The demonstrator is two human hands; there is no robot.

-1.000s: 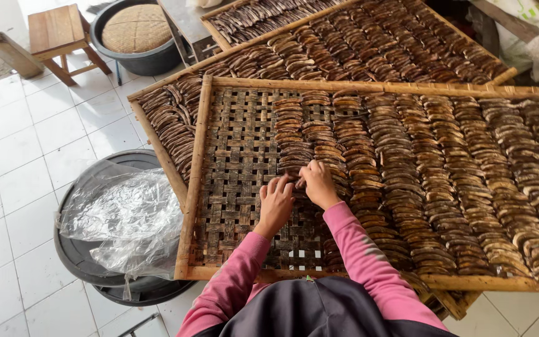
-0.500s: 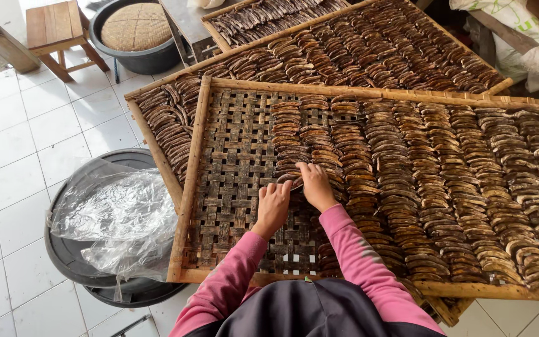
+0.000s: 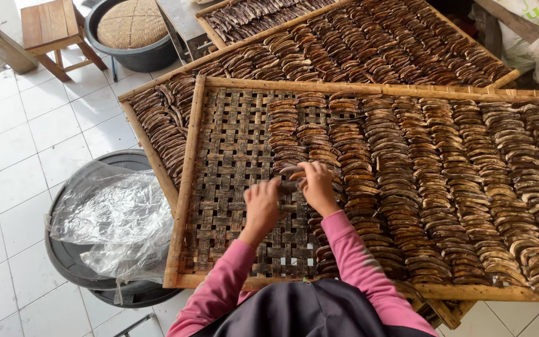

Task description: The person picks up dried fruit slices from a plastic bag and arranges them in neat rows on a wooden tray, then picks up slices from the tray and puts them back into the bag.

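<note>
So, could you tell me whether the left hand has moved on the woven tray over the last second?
No, hardly: the left hand rests on the bare weave of the tray beside the end of the dark slices, as before.

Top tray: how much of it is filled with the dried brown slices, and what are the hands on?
Done: rows of dried brown slices cover most of the top tray. In hand: the left hand and right hand meet at the row edge, fingers on a slice there. Left: the bare woven strip on the tray's left side.
</note>
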